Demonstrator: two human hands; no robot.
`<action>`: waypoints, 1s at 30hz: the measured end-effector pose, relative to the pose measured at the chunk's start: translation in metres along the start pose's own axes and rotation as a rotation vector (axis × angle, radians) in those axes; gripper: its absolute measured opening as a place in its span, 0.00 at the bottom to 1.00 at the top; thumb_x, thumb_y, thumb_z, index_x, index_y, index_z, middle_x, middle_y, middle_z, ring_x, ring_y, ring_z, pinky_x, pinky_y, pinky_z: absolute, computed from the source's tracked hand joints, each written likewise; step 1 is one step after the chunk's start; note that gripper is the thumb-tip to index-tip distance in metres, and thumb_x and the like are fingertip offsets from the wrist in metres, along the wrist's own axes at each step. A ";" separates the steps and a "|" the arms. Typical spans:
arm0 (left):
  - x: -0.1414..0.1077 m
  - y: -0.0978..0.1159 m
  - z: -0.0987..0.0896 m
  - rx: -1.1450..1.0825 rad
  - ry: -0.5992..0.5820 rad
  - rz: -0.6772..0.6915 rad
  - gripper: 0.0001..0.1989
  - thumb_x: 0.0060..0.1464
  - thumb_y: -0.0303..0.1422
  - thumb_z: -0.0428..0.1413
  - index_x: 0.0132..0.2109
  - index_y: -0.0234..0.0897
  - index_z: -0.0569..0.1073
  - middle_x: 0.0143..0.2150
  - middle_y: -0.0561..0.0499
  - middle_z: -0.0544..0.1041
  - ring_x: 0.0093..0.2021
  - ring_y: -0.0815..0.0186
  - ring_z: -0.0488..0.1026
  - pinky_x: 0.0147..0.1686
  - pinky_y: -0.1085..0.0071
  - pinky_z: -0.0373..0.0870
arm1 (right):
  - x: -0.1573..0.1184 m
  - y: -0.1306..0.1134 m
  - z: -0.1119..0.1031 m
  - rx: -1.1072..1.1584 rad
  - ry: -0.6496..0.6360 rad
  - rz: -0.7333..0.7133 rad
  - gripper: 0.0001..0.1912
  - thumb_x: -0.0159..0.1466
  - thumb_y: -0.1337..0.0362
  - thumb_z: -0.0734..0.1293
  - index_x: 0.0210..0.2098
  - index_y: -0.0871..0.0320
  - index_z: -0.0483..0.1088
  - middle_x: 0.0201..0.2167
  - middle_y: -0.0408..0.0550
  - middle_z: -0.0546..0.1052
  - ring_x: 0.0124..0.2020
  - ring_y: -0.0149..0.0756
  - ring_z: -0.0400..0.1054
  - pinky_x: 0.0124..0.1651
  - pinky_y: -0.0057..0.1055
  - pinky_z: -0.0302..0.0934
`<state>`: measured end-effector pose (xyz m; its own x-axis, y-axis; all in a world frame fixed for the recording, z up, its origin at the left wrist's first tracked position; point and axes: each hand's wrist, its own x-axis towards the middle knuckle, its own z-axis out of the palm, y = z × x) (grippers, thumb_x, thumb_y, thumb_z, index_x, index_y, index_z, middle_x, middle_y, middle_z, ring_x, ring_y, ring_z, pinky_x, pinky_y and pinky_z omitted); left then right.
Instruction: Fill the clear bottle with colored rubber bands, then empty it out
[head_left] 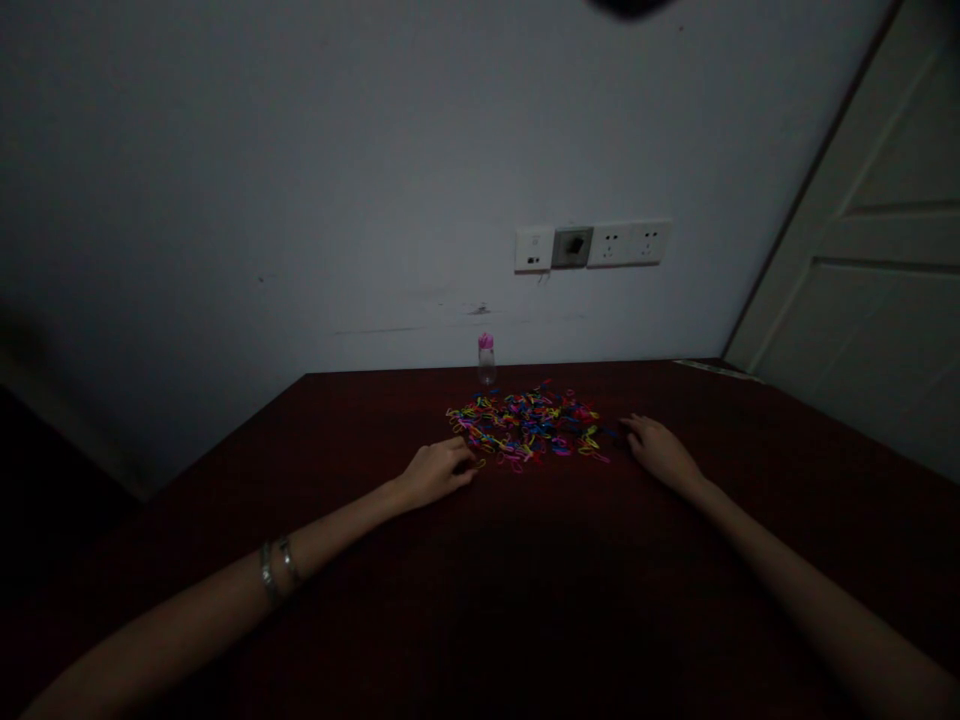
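Note:
A loose heap of small, bright elastic bands in many colours lies spread on the dark red table. At the heap's left edge rests my left hand, its fingers bent and the thumb apart from them. A yellow band lies close to its fingertips; I see nothing held. My right hand lies on the tabletop just right of the heap, fingers loosely stretched toward it and holding nothing visible. Behind the heap, a small clear bottle with a pink top stands upright near the wall.
A pale wall rises along the table's back edge, carrying a row of sockets and switches. To the right is a white panelled door. A thin pale strip lies at the table's back right corner. The light is dim.

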<state>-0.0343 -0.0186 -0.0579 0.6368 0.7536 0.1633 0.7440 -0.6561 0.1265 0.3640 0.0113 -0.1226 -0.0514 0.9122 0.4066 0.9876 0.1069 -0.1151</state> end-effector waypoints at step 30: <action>0.002 0.003 0.002 -0.232 -0.099 0.270 0.11 0.57 0.34 0.47 0.41 0.37 0.71 0.38 0.49 0.69 0.35 0.71 0.67 0.34 0.75 0.62 | -0.002 -0.005 -0.005 0.040 0.006 0.027 0.21 0.59 0.69 0.55 0.49 0.68 0.68 0.52 0.62 0.68 0.55 0.46 0.60 0.57 0.41 0.53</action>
<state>-0.0302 -0.0196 -0.0593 0.8287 0.5451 0.1269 0.4883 -0.8150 0.3120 0.3598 0.0072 -0.1178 -0.0236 0.9124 0.4087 0.9820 0.0979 -0.1618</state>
